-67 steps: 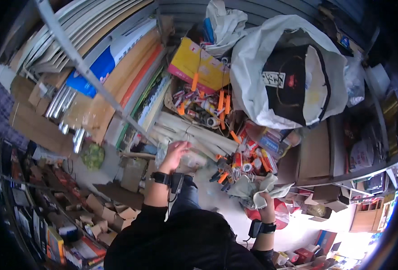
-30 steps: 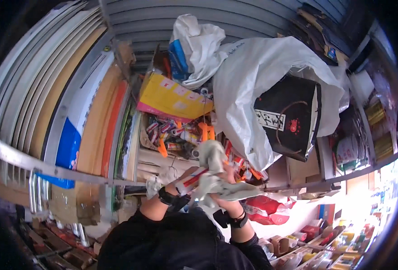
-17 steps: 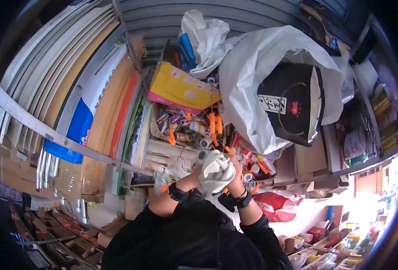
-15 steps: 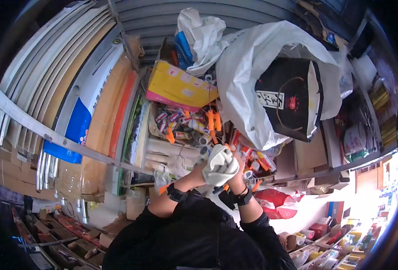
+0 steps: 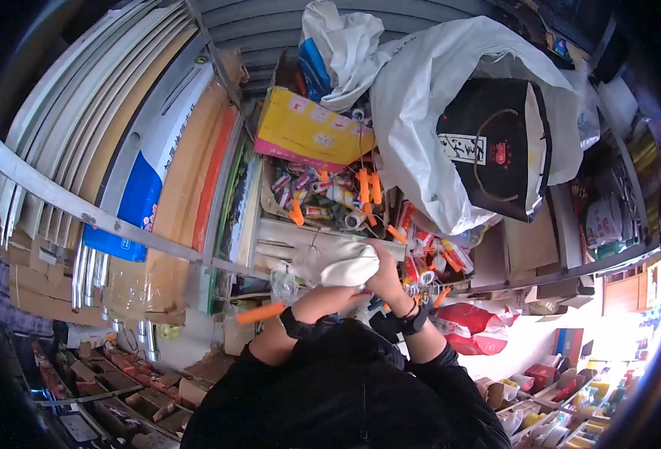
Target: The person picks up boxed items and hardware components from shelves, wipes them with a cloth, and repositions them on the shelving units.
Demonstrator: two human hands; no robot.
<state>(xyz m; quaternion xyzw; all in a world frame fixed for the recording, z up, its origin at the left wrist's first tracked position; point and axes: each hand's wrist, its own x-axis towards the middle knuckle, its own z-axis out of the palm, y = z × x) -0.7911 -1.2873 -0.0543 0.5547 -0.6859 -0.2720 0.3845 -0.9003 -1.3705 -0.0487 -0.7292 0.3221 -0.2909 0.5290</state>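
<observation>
A white cloth [image 5: 350, 263], bunched and smooth on top, lies between my hands at the middle of the head view. My left hand [image 5: 340, 293] reaches in under it, and the cloth covers most of its fingers. Closed against the cloth's right side is my right hand [image 5: 383, 271]. Whether anything is wrapped inside cannot be seen. Just beyond my hands, an open carton holds a jumble of small red, yellow and white tubes [image 5: 338, 193] with orange nozzles [image 5: 365, 185]. More tubes [image 5: 424, 258] lie in a box to the right of my hands.
Behind the tubes stands a yellow and pink carton [image 5: 311, 129]. A large white plastic sack [image 5: 412, 127] holds a black paper bag [image 5: 495, 142]. A metal shelf rail [image 5: 83, 213] crosses the left side before upright panels. A red and white bag [image 5: 472, 328] sits at right.
My hands and the cloth have shifted slightly left. The cloth, crumpled and upright before, now lies flatter and smoother. The whole view has tilted a little.
</observation>
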